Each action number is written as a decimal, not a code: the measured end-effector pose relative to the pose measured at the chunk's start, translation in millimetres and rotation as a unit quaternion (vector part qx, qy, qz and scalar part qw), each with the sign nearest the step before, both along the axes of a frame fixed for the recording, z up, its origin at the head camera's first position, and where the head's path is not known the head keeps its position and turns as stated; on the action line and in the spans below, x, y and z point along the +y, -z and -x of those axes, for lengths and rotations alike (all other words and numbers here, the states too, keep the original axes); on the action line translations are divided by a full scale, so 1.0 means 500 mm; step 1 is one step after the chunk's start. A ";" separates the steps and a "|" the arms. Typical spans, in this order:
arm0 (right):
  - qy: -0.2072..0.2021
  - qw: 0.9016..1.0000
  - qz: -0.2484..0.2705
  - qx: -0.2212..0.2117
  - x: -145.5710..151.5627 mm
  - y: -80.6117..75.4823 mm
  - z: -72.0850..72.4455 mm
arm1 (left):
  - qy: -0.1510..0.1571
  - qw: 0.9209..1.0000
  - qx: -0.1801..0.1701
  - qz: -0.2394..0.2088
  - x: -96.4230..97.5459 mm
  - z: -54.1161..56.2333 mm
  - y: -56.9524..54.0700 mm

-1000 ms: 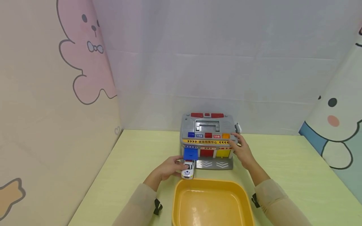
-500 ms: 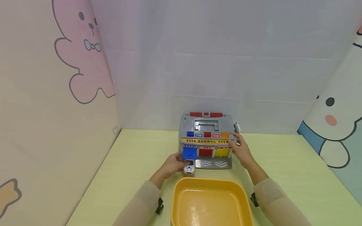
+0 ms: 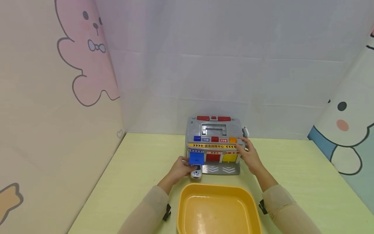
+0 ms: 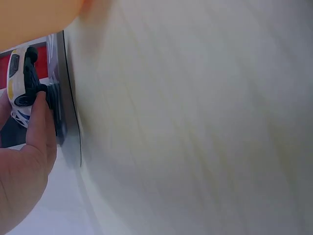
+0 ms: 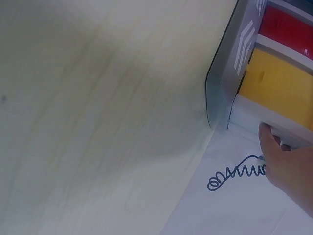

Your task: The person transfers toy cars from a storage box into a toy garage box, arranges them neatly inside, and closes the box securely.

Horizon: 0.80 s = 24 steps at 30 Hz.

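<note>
A white toy police car (image 3: 196, 173) stands at the left doorway of a grey toy garage (image 3: 214, 130), its rear end under the raised blue door (image 3: 196, 158). My left hand (image 3: 180, 169) pinches the car between thumb and fingers. In the left wrist view the car (image 4: 20, 81) is tilted, with fingertips at its wheels and underside. My right hand (image 3: 248, 154) rests on the garage's right front corner. In the right wrist view the right hand (image 5: 288, 164) touches the white side wall beside the yellow door (image 5: 279, 85).
A yellow tray (image 3: 219, 187) stands in front of the garage, close to the car. A white piece (image 3: 245, 132) sticks out from the garage's right side. Near it hangs a dark coiled cord (image 5: 237, 171). A curtain (image 3: 187, 81) backs the table.
My left hand has pushed the police car away from me into the left doorway, so less of its body shows. The right hand has stayed on the garage.
</note>
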State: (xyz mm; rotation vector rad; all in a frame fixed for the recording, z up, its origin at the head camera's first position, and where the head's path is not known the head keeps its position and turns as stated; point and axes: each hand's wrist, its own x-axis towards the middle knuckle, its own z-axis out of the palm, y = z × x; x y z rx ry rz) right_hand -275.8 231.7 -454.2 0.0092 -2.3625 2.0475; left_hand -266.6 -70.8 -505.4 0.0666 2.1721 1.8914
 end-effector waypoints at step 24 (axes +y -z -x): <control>-0.001 1.000 -0.006 0.007 -0.004 -0.001 -0.002 | 0.018 0.997 0.013 0.073 0.005 -0.011 -0.015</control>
